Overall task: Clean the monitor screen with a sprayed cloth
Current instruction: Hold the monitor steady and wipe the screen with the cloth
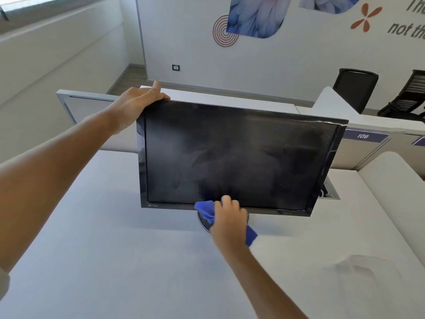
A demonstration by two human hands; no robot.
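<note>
I can read "109" in white on the dark blue strip [363, 136] along the partition behind the monitor. On the wall, grey lettering [406, 31] is cut off at the frame edge, showing "not the". The monitor bezel logo [153, 205] is too small to read.

Monitor [236, 157] on desk [115, 261], partition [92, 107] behind, chairs [355, 88] far right bkgd

A: Left hand [138, 100]?
B: Arm stretched forward, fingers curled over a top corner, thumb up.
A: Right hand [228, 217]?
B: Lower, knuckles toward camera, fingers bunched, gripping.
</note>
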